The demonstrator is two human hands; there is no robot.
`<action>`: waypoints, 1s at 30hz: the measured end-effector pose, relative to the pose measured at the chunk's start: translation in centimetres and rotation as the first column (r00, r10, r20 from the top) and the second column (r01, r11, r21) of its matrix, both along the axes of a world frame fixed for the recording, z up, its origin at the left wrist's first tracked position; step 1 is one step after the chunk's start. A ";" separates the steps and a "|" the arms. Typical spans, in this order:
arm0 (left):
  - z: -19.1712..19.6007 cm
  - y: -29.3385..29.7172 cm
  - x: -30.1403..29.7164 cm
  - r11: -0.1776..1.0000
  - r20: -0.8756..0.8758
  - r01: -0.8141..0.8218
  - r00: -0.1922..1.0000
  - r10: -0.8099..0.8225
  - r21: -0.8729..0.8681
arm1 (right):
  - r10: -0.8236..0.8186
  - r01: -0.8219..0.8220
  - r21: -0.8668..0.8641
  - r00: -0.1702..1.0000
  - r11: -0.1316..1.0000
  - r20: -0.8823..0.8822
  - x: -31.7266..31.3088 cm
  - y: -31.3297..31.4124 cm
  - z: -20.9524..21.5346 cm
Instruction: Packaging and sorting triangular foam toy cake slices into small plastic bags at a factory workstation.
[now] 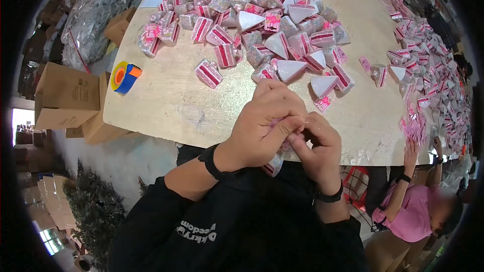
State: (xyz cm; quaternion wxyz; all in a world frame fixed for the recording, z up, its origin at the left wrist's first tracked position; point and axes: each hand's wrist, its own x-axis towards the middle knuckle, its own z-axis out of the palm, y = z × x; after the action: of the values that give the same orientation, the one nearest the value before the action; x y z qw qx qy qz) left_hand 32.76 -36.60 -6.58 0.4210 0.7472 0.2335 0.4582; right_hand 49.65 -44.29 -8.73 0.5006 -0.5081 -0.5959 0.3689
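Over the near edge of the table, my left hand (267, 128) and my right hand (319, 148) meet, both closed in a pinch with thumbs and fingertips touching. A cake-slice ornament (274, 165) with glittery sides shows just below them, partly hidden by my left hand. Bits of pink peek out between the fingers; what the right fingertips pinch is too small to make out. Just beyond my hands lies a big heap of cake-slice ornaments (277, 45), white on top with red and pink layers, some with pink tags. One slice (208, 73) lies apart to the left.
A blue and yellow tape roll (126, 77) sits at the table's left edge. Cardboard boxes (68, 95) stand beyond it. Another heap of ornaments (428, 60) and pink tags (414, 123) lie to the right, where a person in pink (411, 211) reaches over the table.
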 end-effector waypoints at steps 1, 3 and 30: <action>0.1 0.1 0.1 1.000 0.001 0.010 1.000 -0.010 0.016 | -0.008 0.008 0.016 1.000 1.000 -0.013 -0.1 0.2 0.1; 0.1 0.2 -0.1 0.999 -0.044 0.037 0.998 -0.038 -0.014 | -0.041 0.043 0.050 0.999 0.998 -0.030 0.0 0.4 0.5; -4.7 -2.4 -2.4 0.640 0.645 0.517 0.763 -0.043 -0.568 | 0.244 -0.260 -0.023 0.931 0.965 -0.270 2.3 0.2 -1.3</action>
State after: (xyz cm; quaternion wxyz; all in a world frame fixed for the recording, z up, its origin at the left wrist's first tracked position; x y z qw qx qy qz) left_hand 30.38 -38.97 -11.28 0.7974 0.3727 0.1284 0.4569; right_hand 51.92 -44.06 -10.05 0.5093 -0.3879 -0.5728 0.5120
